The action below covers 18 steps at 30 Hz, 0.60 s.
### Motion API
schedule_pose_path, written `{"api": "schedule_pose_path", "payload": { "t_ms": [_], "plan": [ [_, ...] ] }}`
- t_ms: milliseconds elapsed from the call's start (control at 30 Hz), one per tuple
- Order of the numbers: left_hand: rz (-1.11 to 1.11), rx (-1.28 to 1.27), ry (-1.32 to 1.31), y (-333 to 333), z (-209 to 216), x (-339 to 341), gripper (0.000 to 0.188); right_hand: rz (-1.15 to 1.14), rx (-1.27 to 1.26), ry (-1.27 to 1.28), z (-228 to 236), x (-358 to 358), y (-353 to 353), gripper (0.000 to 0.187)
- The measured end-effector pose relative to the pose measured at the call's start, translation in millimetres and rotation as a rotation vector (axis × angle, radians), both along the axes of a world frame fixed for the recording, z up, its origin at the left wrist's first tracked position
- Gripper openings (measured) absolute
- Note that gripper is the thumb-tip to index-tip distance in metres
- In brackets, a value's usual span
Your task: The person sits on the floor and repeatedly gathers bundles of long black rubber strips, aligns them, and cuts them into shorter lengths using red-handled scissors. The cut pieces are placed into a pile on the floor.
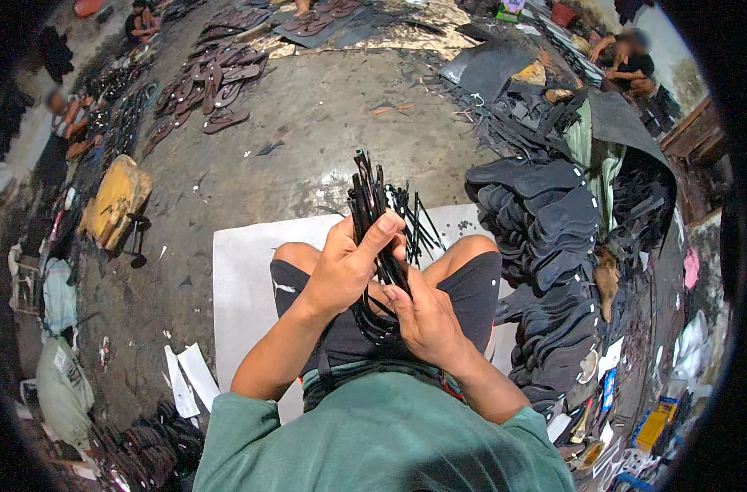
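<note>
A bundle of thin black sandal straps (362,190) stands up in front of my lap, its loose ends pointing away from me and its lower part bent into a loop. My left hand (350,262) grips the upper part, thumb across the front. Lower on the right, my right hand (424,316) is closed round the same bundle near the bend. Behind my hands, more thin black straps (422,220) lie fanned out on a white sheet (242,283). Some fingers of both hands are hidden by the bundle.
Black sole pieces (545,221) are piled at my right. Brown flip-flops (213,82) lie in a heap at the far left, before a wooden block (121,201). Black scraps (517,119) lie far right. Other people sit at the far edges.
</note>
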State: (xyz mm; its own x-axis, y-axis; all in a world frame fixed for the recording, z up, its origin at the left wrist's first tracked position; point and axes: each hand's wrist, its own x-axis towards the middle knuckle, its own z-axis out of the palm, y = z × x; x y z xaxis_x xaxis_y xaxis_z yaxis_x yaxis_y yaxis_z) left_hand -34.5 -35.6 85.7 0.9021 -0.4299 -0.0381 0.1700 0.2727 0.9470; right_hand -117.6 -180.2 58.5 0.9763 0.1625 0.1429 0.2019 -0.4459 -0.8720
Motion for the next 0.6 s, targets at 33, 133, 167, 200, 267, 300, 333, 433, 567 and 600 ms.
{"api": "schedule_pose_path", "payload": {
  "t_ms": [33,133,167,200,267,300,333,433,567,600],
  "plan": [
    [0.026,0.016,-0.024,-1.6,-2.6,0.2,0.033,-0.010,-0.003,-0.054,3.1,0.4,0.9,0.049],
    [0.105,0.017,-0.092,-7.2,-7.0,2.9,0.035,-0.037,-0.039,-0.174,6.8,3.4,3.3,0.053],
    [0.117,0.016,-0.103,-7.9,-7.2,4.1,0.035,-0.032,-0.068,-0.173,5.3,5.3,3.3,0.054],
    [0.128,0.016,-0.115,-7.8,-7.8,3.9,0.035,-0.027,-0.097,-0.173,4.3,5.6,3.5,0.054],
    [0.109,0.039,-0.071,-3.4,-1.1,2.1,0.034,0.000,-0.077,-0.118,3.3,5.5,0.1,0.045],
    [0.106,0.026,-0.072,-2.5,-3.6,2.5,0.033,0.012,-0.059,-0.096,1.1,5.6,-2.0,0.041],
    [0.103,0.014,-0.070,-0.3,-5.5,1.7,0.033,0.025,-0.039,-0.070,-0.7,4.1,-2.4,0.037],
    [0.079,-0.006,-0.044,8.5,1.3,4.2,0.032,0.042,-0.034,-0.060,2.1,0.8,-2.8,0.034],
    [0.094,-0.005,-0.112,7.6,-1.9,4.8,0.032,0.039,0.034,-0.126,-4.9,1.1,-5.3,0.042],
    [0.101,0.009,-0.110,7.7,-3.3,5.0,0.033,0.019,0.033,-0.178,-9.3,2.5,-5.7,0.044]
  ]
}}
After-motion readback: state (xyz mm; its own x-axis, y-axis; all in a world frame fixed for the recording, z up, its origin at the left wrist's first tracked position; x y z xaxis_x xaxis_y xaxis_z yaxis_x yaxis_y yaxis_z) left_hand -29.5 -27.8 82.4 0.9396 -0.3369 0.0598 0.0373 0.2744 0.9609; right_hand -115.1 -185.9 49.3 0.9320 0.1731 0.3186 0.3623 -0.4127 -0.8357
